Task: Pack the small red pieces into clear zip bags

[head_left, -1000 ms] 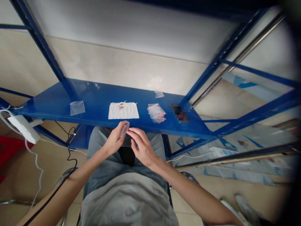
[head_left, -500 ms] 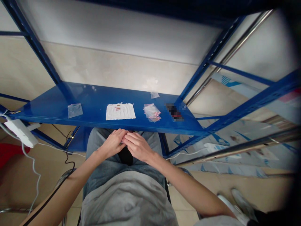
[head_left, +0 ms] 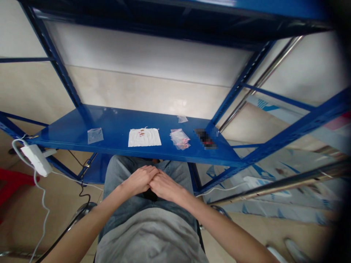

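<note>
My left hand point(head_left: 141, 179) and my right hand point(head_left: 163, 186) meet over my lap, below the shelf's front edge. Both have curled fingers pressed together, and the right fingers touch the left ones. Whatever lies between them, if anything, is hidden. On the blue shelf point(head_left: 115, 117) ahead, a white drawstring pouch point(head_left: 145, 140) lies flat, with small brownish and pink bits near its top edge. To its right is a pile of clear zip bags point(head_left: 179, 138) with small pink pieces inside. A flat clear zip bag point(head_left: 95, 136) lies at the left.
A small clear bag point(head_left: 182, 119) lies near the shelf's back edge. A blurred-out dark object point(head_left: 205, 138) sits at the right. A white power strip point(head_left: 37, 160) with cables hangs by the left post. An upper blue shelf point(head_left: 175, 22) spans overhead.
The view has tilted, so the shelf and hands sit lower in the picture. My hands have drawn closer together, and their fingers overlap more.
</note>
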{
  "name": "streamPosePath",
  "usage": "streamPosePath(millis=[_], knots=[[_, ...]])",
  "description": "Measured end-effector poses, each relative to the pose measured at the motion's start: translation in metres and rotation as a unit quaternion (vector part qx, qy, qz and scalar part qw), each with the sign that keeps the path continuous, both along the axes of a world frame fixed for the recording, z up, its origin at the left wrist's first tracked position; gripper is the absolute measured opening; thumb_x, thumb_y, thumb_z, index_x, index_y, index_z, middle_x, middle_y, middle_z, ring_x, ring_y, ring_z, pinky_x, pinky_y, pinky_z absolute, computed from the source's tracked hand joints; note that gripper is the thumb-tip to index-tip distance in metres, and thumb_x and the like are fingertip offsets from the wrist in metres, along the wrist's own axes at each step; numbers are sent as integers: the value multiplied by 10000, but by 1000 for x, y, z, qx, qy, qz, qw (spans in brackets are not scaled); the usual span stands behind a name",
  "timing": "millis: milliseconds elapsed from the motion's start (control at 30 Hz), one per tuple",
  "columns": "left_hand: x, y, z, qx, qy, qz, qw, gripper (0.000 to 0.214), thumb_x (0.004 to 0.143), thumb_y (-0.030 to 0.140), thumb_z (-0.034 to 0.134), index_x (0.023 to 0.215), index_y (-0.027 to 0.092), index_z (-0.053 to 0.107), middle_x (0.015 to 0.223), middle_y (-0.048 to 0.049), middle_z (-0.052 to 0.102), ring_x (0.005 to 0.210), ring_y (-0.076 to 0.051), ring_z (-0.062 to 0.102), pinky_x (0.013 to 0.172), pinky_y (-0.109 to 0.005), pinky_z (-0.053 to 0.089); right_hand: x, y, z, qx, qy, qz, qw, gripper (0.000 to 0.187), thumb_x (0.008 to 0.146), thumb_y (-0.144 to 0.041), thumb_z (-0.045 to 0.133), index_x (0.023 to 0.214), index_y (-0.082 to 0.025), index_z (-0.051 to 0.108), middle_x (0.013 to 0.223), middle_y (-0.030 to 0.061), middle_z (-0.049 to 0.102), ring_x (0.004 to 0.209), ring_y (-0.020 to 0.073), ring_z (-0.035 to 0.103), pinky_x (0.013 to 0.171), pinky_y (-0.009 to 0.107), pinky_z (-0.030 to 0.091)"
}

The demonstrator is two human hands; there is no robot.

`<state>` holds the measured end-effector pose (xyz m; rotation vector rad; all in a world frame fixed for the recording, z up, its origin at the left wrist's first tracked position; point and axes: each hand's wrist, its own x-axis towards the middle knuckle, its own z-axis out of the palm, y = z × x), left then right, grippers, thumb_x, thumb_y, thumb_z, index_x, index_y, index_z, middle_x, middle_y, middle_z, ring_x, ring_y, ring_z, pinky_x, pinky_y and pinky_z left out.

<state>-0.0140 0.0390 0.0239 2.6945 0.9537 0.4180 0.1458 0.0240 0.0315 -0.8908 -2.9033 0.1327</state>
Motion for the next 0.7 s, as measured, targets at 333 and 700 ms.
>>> streamPosePath(millis=[333,700], knots=[[-30,38,17,-127,-318,188,921,54,753,192,564,803,174,575,734,-5,646,696,-166,600,648,-240,419,-9,60,86,-82,193,48,977,221,902,-135,530,1050,-197,682,1044,49,715,947,154,651,844,245,448],[-32,45,16,-262,-502,240,789,100,735,243,635,770,151,620,689,-44,684,638,-162,652,600,-240,486,-54,192,26,-31,330,-262,906,109,845,-215,623,795,-183,714,833,39,747,762,163,680,667,219,452]])
